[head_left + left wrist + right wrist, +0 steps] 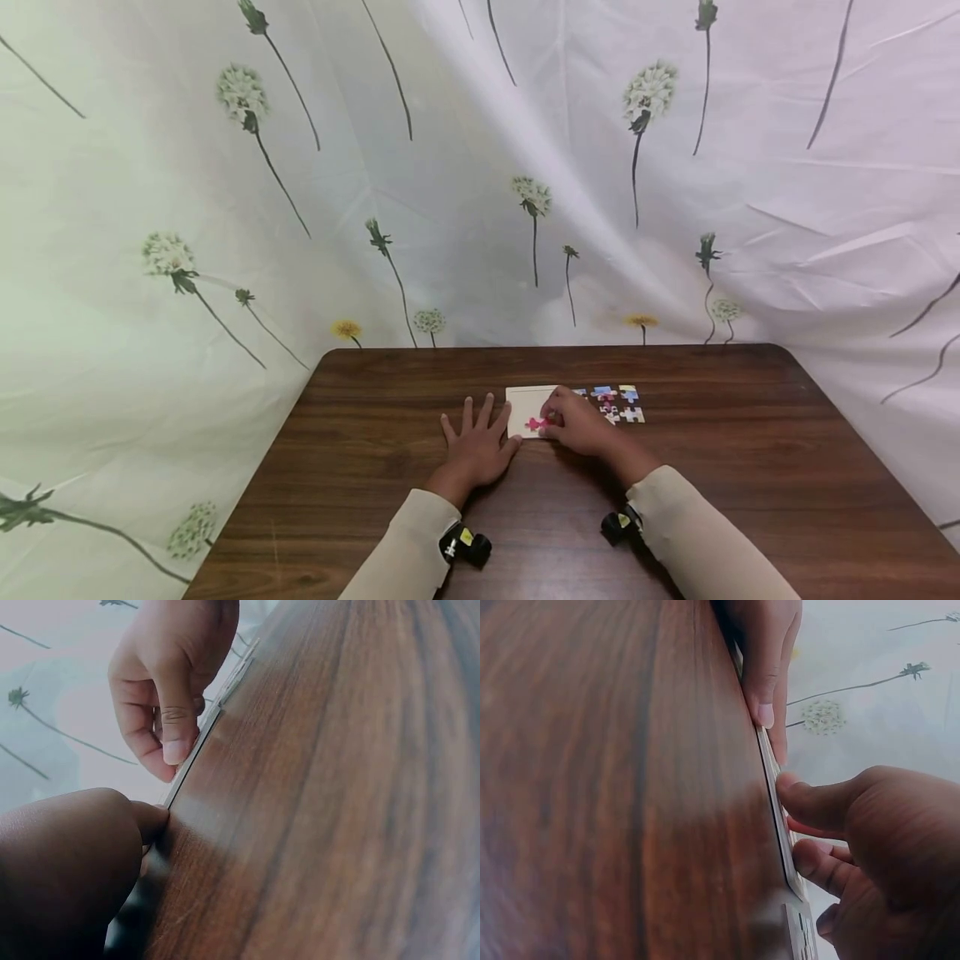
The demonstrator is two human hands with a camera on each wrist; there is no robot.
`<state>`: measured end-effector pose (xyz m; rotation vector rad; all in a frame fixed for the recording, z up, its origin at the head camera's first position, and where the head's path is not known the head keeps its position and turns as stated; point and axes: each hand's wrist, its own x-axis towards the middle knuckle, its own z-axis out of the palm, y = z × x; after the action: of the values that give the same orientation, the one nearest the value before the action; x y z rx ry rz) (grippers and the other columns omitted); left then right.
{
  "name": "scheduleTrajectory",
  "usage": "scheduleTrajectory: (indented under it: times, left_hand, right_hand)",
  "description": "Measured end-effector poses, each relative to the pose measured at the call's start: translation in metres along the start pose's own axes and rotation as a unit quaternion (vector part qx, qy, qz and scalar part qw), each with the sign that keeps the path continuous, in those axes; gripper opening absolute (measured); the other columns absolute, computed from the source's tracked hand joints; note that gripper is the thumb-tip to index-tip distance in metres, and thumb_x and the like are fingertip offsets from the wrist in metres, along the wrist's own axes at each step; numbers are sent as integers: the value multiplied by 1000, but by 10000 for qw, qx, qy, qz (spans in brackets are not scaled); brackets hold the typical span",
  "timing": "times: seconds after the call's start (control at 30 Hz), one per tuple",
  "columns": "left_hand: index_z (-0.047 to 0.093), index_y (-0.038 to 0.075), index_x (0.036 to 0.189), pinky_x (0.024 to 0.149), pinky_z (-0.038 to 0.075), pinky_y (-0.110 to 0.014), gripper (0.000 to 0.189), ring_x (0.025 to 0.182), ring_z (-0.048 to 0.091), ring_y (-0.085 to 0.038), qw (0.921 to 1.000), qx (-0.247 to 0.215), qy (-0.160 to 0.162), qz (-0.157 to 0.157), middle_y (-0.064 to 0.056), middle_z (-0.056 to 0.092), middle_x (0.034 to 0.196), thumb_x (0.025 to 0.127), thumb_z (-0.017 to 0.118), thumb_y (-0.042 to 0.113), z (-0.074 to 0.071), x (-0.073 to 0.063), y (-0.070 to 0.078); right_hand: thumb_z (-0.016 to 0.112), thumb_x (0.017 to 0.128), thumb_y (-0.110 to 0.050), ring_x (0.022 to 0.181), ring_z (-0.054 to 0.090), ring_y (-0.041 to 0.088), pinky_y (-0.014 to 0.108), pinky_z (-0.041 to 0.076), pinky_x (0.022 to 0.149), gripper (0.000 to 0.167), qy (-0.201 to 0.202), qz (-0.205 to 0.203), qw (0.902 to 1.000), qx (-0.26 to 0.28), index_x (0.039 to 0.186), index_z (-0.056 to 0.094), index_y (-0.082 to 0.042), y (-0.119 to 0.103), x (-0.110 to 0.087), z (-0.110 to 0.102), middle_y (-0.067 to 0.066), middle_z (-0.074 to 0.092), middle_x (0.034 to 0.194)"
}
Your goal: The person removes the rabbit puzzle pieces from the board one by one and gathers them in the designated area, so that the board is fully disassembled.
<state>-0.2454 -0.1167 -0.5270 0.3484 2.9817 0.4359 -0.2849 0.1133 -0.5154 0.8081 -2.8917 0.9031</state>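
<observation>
A white puzzle board (527, 400) lies flat on the table, with pink-red jigsaw pieces (533, 424) near its lower edge. My left hand (477, 452) rests with fingers spread at the board's left side; its thumb touches the lower left corner. Over the board's right part, my right hand (581, 427) pinches a pink-red jigsaw piece between thumb and fingers, low against the board. The fingers hide much of that piece. In the right wrist view the right hand (885, 840) has its fingertips at the thin board edge (774, 799).
Several loose jigsaw pieces (630, 414), blue, white and pink, lie right of the board, partly behind the right hand. The brown wooden table (390, 433) ends at a dandelion-print cloth (465, 250) behind it. Each wrist carries a small black camera (474, 547).
</observation>
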Motion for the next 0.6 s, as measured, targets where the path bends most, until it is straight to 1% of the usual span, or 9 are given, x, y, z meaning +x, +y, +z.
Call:
scheduleTrajectory:
  times: [0.27, 0.47, 0.6]
  left_hand:
    - [32, 29, 174, 127, 1, -84, 69, 172, 6, -47, 10000, -9, 14, 19, -8, 18, 185, 114, 42, 61, -1, -2, -1]
    - [32, 29, 174, 127, 2, -84, 69, 172, 7, -47, 10000, 14, 5, 32, -8, 19, 185, 114, 42, 61, -2, -4, -1]
    - [32, 29, 174, 127, 2, -84, 68, 172, 7, -47, 10000, 35, 11, 46, -8, 19, 185, 114, 42, 60, -2, -6, -2]
  right_hand:
    - [85, 97, -15, 88, 57, 13, 36, 53, 83, 15, -61, 340, 9994, 45, 102, 72, -9, -8, 0, 2, 4, 59, 108]
    - [85, 97, -13, 86, 57, 14, 37, 53, 80, 17, -86, 404, 9991, 7, 101, 69, -9, -15, -3, 1, 4, 58, 110]
    - [84, 98, -14, 87, 56, 15, 38, 52, 81, 17, -141, 491, 9987, -16, 101, 68, -11, -17, -4, 2, 3, 57, 111]
